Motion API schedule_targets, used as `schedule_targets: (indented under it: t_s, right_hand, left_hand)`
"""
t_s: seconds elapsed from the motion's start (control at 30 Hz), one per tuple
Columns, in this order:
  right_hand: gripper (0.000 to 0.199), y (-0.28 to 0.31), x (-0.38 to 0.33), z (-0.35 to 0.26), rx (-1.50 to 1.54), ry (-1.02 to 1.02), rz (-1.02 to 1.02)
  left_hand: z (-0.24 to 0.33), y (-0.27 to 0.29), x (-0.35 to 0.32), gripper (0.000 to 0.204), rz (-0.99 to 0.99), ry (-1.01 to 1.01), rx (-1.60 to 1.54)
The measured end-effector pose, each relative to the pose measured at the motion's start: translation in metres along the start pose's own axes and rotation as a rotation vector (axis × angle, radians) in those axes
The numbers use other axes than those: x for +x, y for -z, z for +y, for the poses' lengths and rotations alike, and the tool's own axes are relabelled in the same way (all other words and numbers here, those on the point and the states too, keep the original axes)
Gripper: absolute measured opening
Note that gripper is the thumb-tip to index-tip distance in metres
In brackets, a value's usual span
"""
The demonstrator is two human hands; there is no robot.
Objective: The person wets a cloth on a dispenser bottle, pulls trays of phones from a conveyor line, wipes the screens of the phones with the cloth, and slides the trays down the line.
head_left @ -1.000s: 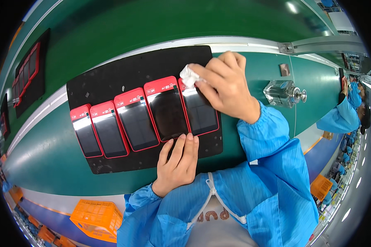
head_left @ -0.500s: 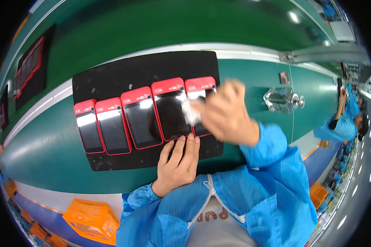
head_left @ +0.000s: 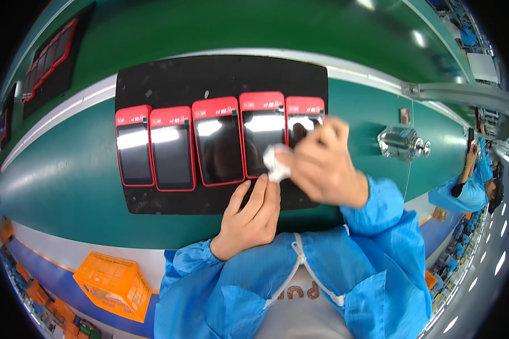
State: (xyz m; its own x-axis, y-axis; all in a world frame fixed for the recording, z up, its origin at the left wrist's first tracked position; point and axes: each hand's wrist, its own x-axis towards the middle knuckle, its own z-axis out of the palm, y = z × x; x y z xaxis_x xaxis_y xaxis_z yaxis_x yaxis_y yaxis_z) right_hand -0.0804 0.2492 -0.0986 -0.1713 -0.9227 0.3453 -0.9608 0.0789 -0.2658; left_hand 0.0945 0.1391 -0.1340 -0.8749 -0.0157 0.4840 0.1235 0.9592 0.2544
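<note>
White cloth [head_left: 276, 161], pinched by the right hand [head_left: 326, 168], has moved closer to the empty, outstretched left hand [head_left: 250, 219].

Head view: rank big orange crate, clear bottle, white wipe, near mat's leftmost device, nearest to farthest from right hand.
1. White wipe: in the right hand.
2. Clear bottle: to the hand's right.
3. Leftmost device: left on the near mat.
4. Big orange crate: lower left.

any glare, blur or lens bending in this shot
Head view: white glare streaks lie across the red-framed devices; head view: the right hand, holding a white cloth, looks blurred, the left hand sharper; head view: fisheye distortion bows the green table.
</note>
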Motion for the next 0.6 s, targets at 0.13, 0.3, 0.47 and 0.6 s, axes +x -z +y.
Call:
schedule_targets:
  t_s: [0.13, 0.3, 0.47, 0.6]
  right_hand:
    - [0.024, -0.024, 0.052, 0.030, -0.074, 0.010, 0.119]
    - [0.023, -0.018, 0.008, -0.014, 0.067, 0.012, -0.017]
    - [0.026, -0.020, 0.049, 0.019, -0.114, 0.024, 0.104]
    - [0.027, -0.025, 0.062, 0.024, -0.138, -0.048, 0.091]
  left_hand:
    - [-0.003, 0.003, -0.004, 0.019, 0.008, 0.007, 0.043]
    - [-0.007, 0.005, -0.013, 0.022, -0.016, 0.051, 0.037]
    - [-0.004, 0.010, -0.009, 0.018, -0.012, 0.064, 0.064]
    - [-0.011, 0.010, -0.011, 0.015, -0.004, 0.082, 0.045]
